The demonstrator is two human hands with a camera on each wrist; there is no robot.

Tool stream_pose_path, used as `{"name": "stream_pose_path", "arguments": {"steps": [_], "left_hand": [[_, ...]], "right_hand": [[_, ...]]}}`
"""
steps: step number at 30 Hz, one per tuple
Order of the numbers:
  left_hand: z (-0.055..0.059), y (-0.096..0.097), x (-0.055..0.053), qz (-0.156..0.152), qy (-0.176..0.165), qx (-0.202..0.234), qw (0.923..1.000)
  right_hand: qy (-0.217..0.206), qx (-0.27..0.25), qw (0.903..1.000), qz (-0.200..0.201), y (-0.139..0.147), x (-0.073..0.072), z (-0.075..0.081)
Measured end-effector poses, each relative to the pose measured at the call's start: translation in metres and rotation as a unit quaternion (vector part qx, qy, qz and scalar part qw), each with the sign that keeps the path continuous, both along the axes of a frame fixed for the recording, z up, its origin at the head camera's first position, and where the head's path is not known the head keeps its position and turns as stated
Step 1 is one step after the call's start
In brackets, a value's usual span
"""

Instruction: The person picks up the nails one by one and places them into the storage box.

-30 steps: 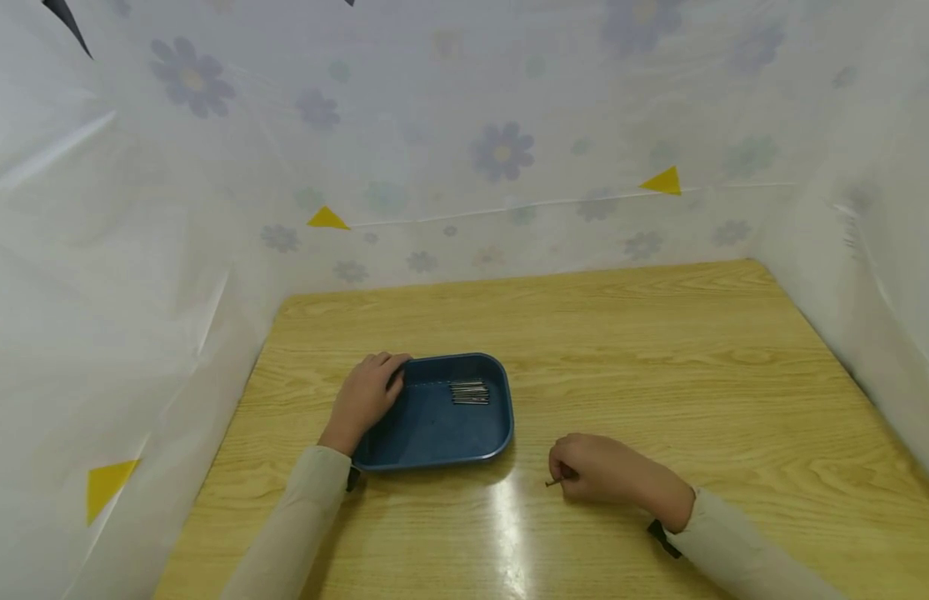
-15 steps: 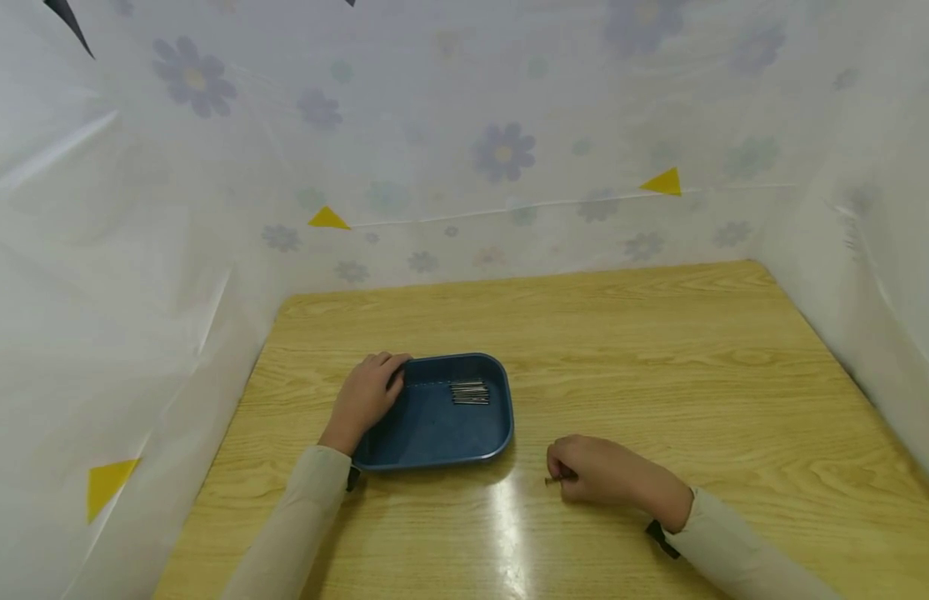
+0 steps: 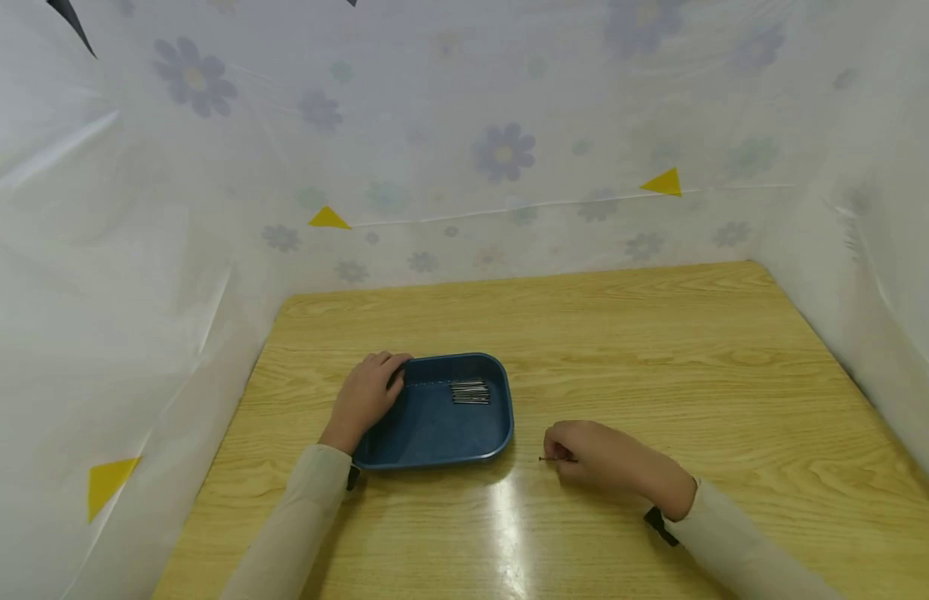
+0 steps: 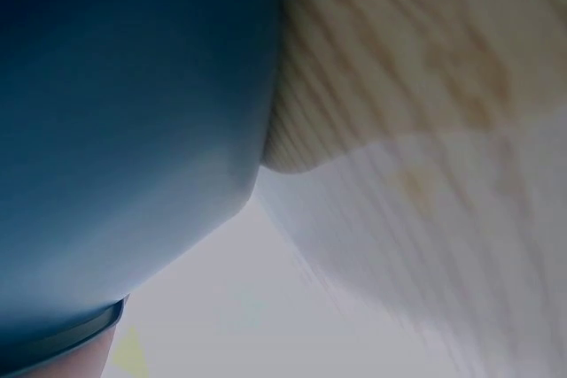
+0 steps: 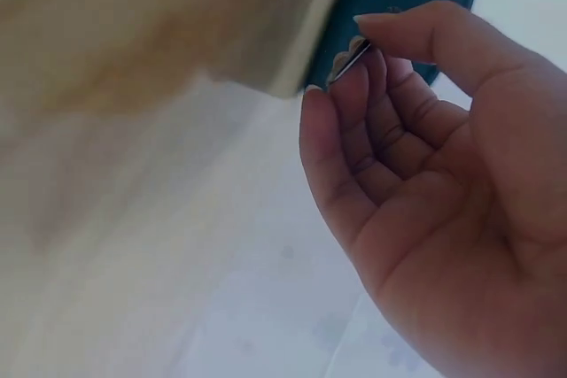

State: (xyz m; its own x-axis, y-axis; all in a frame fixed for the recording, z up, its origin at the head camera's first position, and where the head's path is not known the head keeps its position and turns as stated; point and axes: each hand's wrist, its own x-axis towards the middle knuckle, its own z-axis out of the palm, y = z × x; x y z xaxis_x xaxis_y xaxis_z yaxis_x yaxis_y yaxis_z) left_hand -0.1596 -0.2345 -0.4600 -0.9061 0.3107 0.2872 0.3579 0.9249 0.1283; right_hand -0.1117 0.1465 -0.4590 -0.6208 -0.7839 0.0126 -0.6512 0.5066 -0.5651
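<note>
A blue tray [image 3: 427,437] sits on the wooden table, left of the middle in the head view. My left hand [image 3: 364,402] grips its left rim, the thumb on the inside. In the left wrist view the tray's smooth outer wall [image 4: 133,130] fills the left side. Several thin metal nails [image 3: 471,392] lie side by side in the tray's right part. To the right of the tray, my right hand [image 3: 610,462] pinches a single nail [image 3: 543,458], its head end pointing left. The right wrist view shows this nail [image 5: 350,63] between thumb and fingertips.
The wooden table [image 3: 629,333] extends behind the tray and to the right. White sheeting [image 3: 464,100] with a flower pattern walls in the back and both sides. Yellow triangles [image 3: 661,182] are stuck on it.
The right hand has shifted slightly toward the far side with its nail, and more of the nail shows. The left hand, tray and nails inside have stayed in place.
</note>
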Motion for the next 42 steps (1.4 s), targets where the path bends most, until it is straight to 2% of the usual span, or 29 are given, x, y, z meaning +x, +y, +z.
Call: {"name": "stream_pose_path", "arguments": {"steps": [9,13,24,32,42], "left_hand": [[0.000,0.000,0.000,0.001,-0.003,-0.005,1.0000],[0.000,0.000,0.000,0.001,-0.003,-0.006,1.0000],[-0.001,0.000,-0.001,0.003,-0.006,-0.005,1.0000],[-0.001,0.000,-0.001,0.003,-0.009,-0.003,1.0000],[-0.001,0.000,-0.001,0.002,-0.007,-0.012,0.9999]], "right_hand": [[0.032,-0.024,0.9992,-0.008,-0.011,-0.018,0.024],[0.040,-0.037,0.9985,-0.002,-0.019,-0.023,0.030],[0.058,-0.027,0.9979,-0.001,-0.050,-0.034,0.042],[0.049,-0.019,0.9986,0.011,-0.077,-0.045,0.038],[0.073,0.003,0.9972,0.017,-0.104,-0.053,0.026]]}}
